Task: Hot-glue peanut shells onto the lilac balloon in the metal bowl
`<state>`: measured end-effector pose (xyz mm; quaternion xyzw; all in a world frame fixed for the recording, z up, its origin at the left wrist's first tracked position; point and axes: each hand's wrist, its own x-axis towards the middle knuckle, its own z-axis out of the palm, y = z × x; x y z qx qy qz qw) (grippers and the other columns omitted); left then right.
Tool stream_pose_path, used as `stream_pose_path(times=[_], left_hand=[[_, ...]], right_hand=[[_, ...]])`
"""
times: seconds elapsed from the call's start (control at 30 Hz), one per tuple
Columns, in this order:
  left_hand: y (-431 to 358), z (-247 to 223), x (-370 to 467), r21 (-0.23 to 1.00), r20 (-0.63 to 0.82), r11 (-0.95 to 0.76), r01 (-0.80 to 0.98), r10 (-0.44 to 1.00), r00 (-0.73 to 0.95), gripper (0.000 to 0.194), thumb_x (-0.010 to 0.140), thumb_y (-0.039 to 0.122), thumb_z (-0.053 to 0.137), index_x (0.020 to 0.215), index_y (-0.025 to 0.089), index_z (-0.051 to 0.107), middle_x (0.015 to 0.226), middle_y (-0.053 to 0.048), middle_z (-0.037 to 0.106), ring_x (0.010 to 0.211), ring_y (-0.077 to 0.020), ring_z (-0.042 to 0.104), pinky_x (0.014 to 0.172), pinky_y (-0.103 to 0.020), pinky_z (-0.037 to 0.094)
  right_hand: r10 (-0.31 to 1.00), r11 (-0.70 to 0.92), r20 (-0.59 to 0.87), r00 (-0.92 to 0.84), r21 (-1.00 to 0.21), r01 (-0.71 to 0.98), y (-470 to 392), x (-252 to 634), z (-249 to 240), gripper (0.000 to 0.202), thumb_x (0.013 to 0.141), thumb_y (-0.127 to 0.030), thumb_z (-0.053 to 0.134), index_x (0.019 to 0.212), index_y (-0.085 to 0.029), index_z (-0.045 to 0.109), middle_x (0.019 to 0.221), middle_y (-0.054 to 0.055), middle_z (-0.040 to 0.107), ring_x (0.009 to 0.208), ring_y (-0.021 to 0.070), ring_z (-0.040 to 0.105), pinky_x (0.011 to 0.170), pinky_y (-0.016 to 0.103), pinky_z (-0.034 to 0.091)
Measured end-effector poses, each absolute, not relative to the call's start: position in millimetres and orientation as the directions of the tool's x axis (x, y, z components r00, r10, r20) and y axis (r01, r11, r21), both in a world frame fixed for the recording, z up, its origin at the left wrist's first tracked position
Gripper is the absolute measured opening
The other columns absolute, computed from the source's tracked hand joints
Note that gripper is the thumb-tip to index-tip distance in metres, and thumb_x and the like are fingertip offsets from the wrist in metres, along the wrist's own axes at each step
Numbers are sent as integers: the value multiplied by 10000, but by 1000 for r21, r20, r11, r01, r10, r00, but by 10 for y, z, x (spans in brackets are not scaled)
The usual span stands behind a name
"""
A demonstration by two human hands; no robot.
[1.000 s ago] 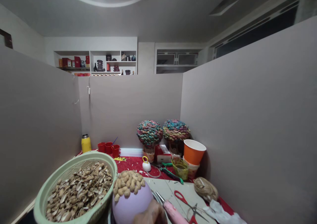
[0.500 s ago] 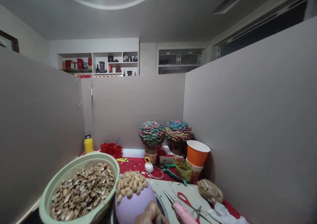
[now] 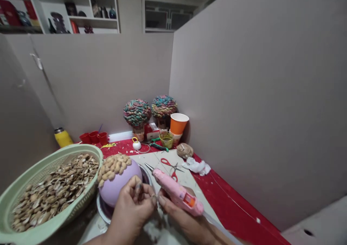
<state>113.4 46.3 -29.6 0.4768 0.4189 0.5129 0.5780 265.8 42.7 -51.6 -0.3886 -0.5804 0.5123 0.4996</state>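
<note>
My right hand [image 3: 187, 221] is wrapped round a pink hot glue gun [image 3: 171, 188], whose metal nozzle points up and left. My left hand [image 3: 135, 203] is closed in a pinch, its fingertips close to my right thumb; whatever it may hold is too small to make out. Just behind the left hand, a purple balloon [image 3: 116, 192] rests in a metal bowl [image 3: 102, 212]. Peanut shells [image 3: 114, 167] cover the balloon's upper left part in a tight cluster. To the left stands a green colander [image 3: 81, 149] full of loose peanut shells [image 3: 54, 190].
Red scissors [image 3: 173, 167], a ball of twine [image 3: 185, 150] and crumpled white tissue [image 3: 197, 166] lie beyond the glue gun. Further back are pliers [image 3: 159, 147], an orange paper cup [image 3: 179, 124], two colourful tree-shaped crafts [image 3: 137, 113], red cups [image 3: 94, 137] and a yellow bottle [image 3: 63, 138]. Grey partitions enclose the table.
The view has tilted down and turned right. Both hands now show more fully and close together, with the glue gun in the right. The balloon still sits in its bowl.
</note>
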Motion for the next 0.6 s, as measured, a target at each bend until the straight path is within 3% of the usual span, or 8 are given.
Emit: stream_pose_path(times=[0.13,0.27,0.43,0.6], left_hand=[[423,-228,1106,951,-51,117,-285,972,230,346,685,245,771,687,204,428,624,41,591,579,-98,519,577,-217,429],[342,-164,1121,881,-122,250,-402,940,319,361,675,209,805,727,195,448,652,42,602,578,-92,531,574,-217,460],[242,-20,1128,808,-205,336,-485,931,303,393,643,200,846,706,192,457,642,55,575,566,-79,531,553,-201,480],[242,118,1088,809,-186,295,-508,949,255,420,568,218,918,709,172,525,652,43,626,544,-83,583,529,-199,489]], right_hand=[[927,204,236,-293,-970,-134,452,2664,-502,322,869,-458,639,712,-180,595,672,-22,546,628,121,499,631,247,447],[919,136,191,-346,-975,-177,377,2666,-456,294,878,-473,616,783,-195,624,722,6,614,678,153,588,680,271,498],[941,262,263,-213,-964,-36,290,2731,-375,252,831,-387,657,677,-211,564,649,-17,537,601,144,518,598,259,460],[962,273,270,-36,-957,98,405,2794,-465,361,869,-514,593,694,-200,564,645,-15,514,606,146,485,578,259,424]])
